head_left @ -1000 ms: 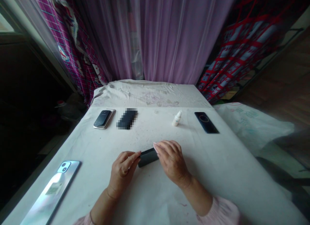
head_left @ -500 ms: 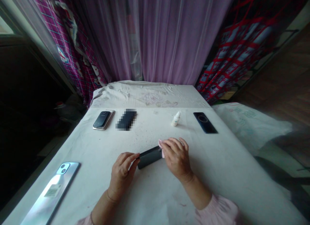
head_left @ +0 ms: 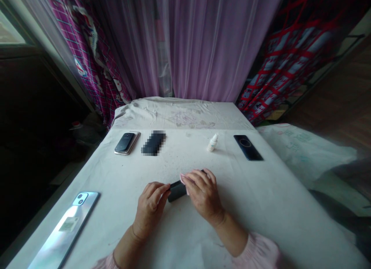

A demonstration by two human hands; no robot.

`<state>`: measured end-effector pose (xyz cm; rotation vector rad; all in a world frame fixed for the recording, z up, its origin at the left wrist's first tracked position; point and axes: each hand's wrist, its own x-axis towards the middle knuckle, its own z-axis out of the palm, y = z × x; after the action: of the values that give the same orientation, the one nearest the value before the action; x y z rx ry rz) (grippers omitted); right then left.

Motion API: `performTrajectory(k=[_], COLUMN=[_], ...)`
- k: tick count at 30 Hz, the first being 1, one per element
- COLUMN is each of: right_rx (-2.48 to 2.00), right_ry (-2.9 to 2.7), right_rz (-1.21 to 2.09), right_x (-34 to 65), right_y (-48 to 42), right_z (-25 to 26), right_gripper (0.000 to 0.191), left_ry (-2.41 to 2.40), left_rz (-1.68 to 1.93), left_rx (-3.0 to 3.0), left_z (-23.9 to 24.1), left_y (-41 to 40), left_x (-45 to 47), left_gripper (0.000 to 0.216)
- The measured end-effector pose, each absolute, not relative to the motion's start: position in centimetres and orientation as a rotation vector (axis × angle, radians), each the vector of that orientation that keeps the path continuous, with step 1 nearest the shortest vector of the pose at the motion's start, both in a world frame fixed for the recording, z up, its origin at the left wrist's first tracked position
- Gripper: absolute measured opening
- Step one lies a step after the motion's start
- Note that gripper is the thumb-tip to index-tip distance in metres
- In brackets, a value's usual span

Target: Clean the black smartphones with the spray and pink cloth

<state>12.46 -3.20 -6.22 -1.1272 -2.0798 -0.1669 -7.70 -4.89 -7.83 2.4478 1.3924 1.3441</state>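
Observation:
A black phone (head_left: 177,192) is held tilted above the white-covered table, its long edge facing up. My left hand (head_left: 151,202) pinches its left end between thumb and fingers. A pink cloth (head_left: 183,180) is bunched under the fingers of my right hand (head_left: 204,195), which presses it against the phone's upper edge, around the middle. Those fingers hide most of the cloth and the phone's right part; only a dark corner shows behind them.
A small white spray bottle (head_left: 213,142) stands beyond my hands. A dark phone (head_left: 248,147) lies to its right. Stacked phones (head_left: 126,142) and a pixelated dark item (head_left: 153,143) are at the back left. A silvery phone (head_left: 65,230) lies at near left.
My right hand has slid left along the phone's upper edge with the pink cloth, covering more of the phone. My left hand keeps its pinch. The whole view has shifted slightly.

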Motion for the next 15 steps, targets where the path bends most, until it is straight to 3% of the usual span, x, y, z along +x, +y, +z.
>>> performTrajectory(k=[6,15], right_rx=[-1.248,-1.126], right_ry=[-1.971,-2.095], right_rz=[-0.256,-0.197], right_x=[16.0,11.5], right_y=[-2.4,-2.5], right_z=[-6.6,-6.8], right_gripper=[0.028,0.025], left_ry=[1.370,1.339], left_rz=[1.351,1.377], left_rx=[2.427,2.467], left_z=[-8.0,-7.8], left_y=[-4.5,-1.8], left_x=[-7.3,-6.0], left_gripper=[0.016,0.010])
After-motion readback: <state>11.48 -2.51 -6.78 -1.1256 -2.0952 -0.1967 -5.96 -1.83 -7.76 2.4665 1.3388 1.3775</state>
